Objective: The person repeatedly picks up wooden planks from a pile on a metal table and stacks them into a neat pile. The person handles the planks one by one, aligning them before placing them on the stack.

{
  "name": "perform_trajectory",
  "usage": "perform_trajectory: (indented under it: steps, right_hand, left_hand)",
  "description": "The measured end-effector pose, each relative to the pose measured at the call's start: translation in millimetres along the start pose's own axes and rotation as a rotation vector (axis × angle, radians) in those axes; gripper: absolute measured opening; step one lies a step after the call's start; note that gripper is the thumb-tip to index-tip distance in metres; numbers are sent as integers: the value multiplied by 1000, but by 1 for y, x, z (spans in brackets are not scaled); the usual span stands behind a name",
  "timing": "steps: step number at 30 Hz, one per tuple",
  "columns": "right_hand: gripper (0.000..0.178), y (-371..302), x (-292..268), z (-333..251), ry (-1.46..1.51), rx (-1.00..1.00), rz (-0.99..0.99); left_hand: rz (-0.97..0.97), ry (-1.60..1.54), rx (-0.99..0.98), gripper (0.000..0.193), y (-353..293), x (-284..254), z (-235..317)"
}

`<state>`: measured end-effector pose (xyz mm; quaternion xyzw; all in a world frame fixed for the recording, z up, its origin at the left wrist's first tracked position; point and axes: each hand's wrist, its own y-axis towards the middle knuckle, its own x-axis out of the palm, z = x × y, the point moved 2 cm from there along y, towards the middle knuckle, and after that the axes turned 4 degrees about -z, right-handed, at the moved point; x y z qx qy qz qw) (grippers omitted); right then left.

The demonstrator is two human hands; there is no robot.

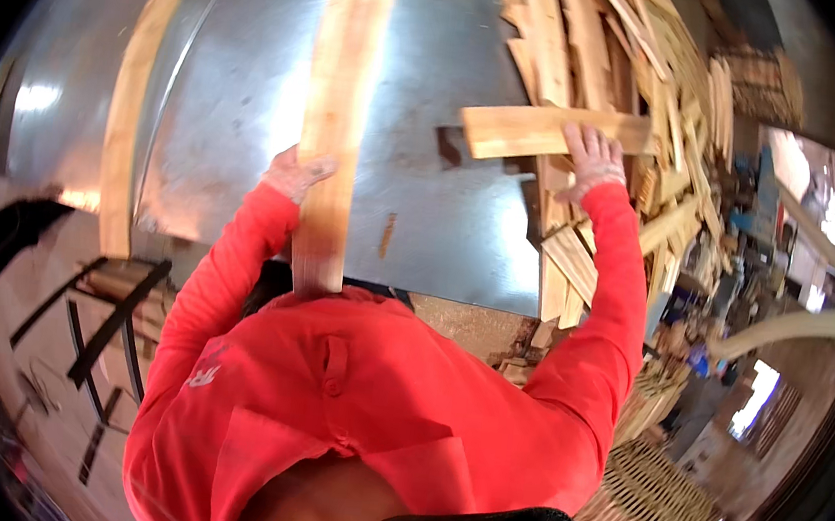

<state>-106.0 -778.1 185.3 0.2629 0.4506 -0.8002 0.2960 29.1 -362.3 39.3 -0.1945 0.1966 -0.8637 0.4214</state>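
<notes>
A long, pale wooden board (339,82) lies lengthwise on the metal table (422,211), its near end close to my body. My left hand (295,174) is closed on the left edge of this board, thumb over the top face. To the right, my right hand (593,164) grips a shorter wooden board (515,131) near its right part. That board is crosswise, its left end over the metal and its right end over a heap of wood strips (584,46). The undersides of both boards are hidden.
Another wooden plank (133,103) lies at the left, its near end past the table edge. Dark metal bars (115,322) stand below it. A small wood chip (387,234) rests near the front edge. Stacked slats (651,499) fill the lower right.
</notes>
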Motion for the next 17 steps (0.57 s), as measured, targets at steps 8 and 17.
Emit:
perform_trajectory:
  steps: [8, 17]
  right_hand:
    - [84, 44, -46, -34, 206, -147, -91]
    - [59, 91, -42, -216, 383, -311, 200]
  left_hand:
    - [232, 32, -192, 58, 27, 64, -30]
    - [138, -711, -175, 48, 61, 87, -36]
